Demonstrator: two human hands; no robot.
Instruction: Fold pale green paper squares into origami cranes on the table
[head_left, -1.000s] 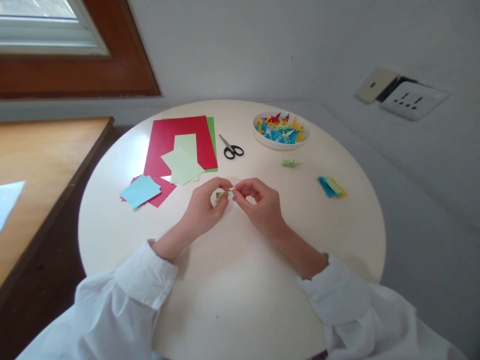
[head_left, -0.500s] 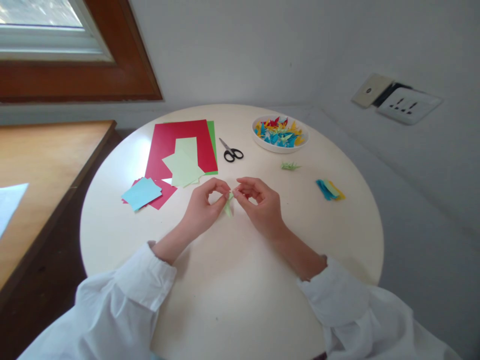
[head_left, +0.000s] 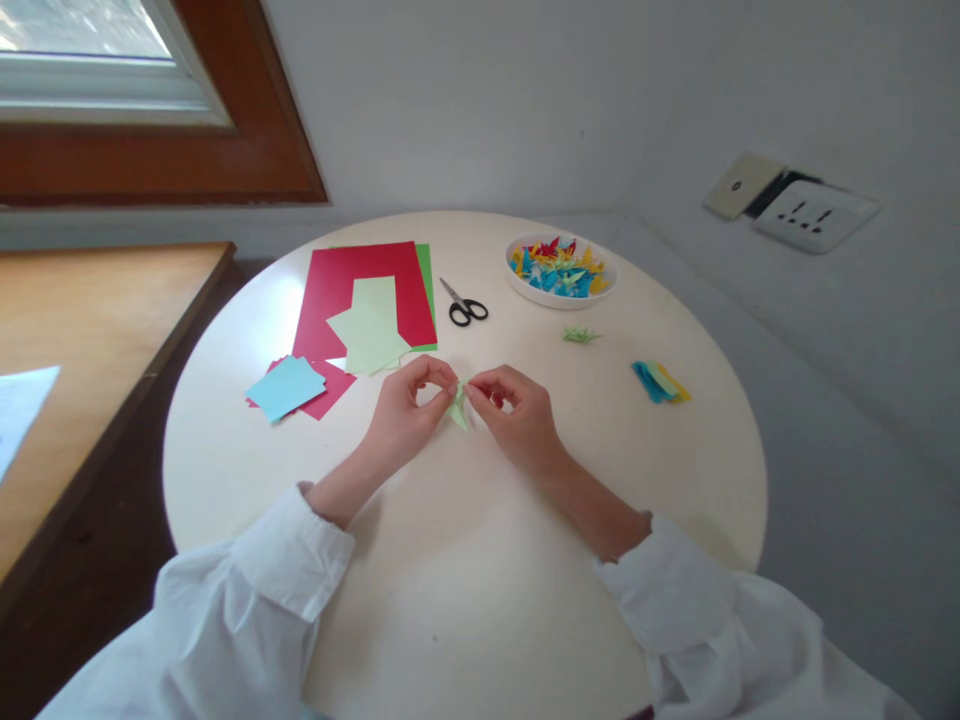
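Over the middle of the round cream table (head_left: 465, 600), my left hand (head_left: 405, 415) and my right hand (head_left: 517, 420) both pinch a small folded piece of light green paper (head_left: 457, 407). Thumb and forefinger of each hand close on its upper end, and its pointed tip hangs down between them. Both wrists come out of white sleeves. A finished light green paper crane (head_left: 580, 335) lies on the table beyond my right hand.
Red and green sheets (head_left: 360, 290) with light green squares (head_left: 367, 335) on top lie at the back left, a blue square (head_left: 285, 387) in front of them. Black scissors (head_left: 465, 305), a white bowl (head_left: 559, 293) of coloured paper cranes, and small coloured papers (head_left: 660, 380) lie further right.
The folded green paper has turned from lying sideways between my fingers to hanging point down. Both hands stayed in place, fingers shifting slightly on it.
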